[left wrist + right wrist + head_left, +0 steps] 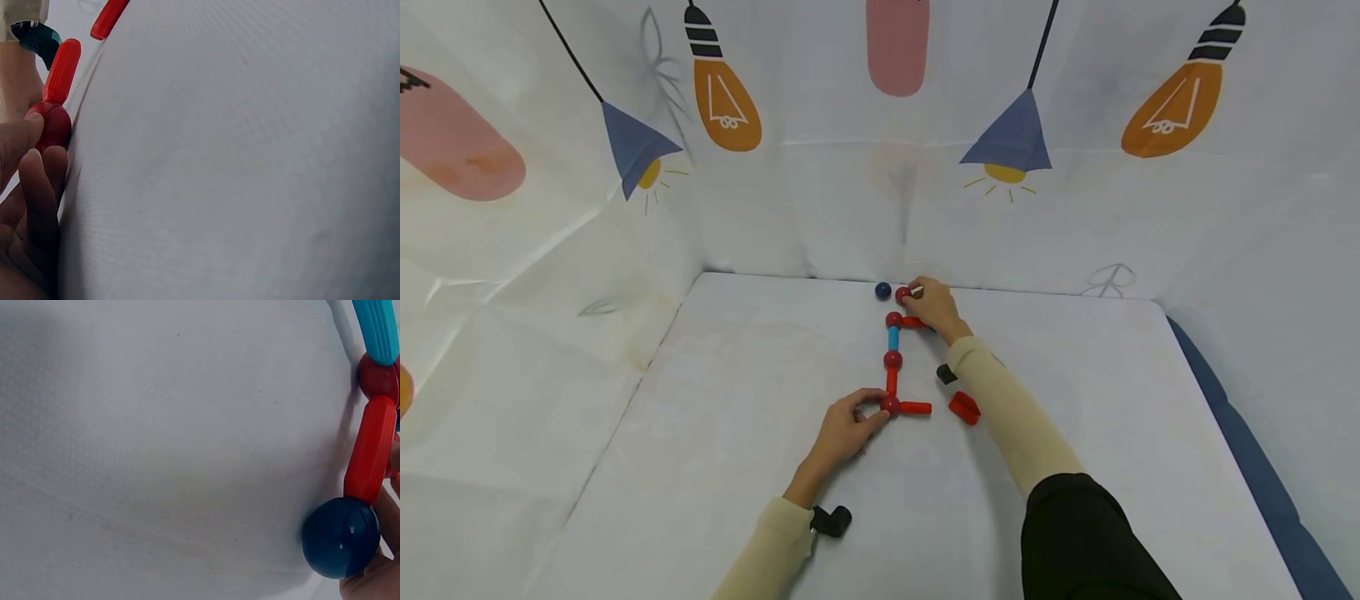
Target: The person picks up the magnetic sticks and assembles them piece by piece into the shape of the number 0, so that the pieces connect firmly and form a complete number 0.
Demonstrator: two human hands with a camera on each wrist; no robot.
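Observation:
On the white table, a chain of red balls joined by a light blue rod and a red rod runs away from me. My left hand pinches the nearest red ball, from which another red rod points right. At the far end, my right hand holds a separate red ball by the fingertips. Just left of it rests a dark blue ball. Below the right hand, a red rod joins the chain's far red ball to another dark blue ball.
Loose red pieces lie right of the chain, beside my right forearm. A white sheet printed with lamps and bulbs rises behind the table's far edge. Blue cloth shows past the right edge.

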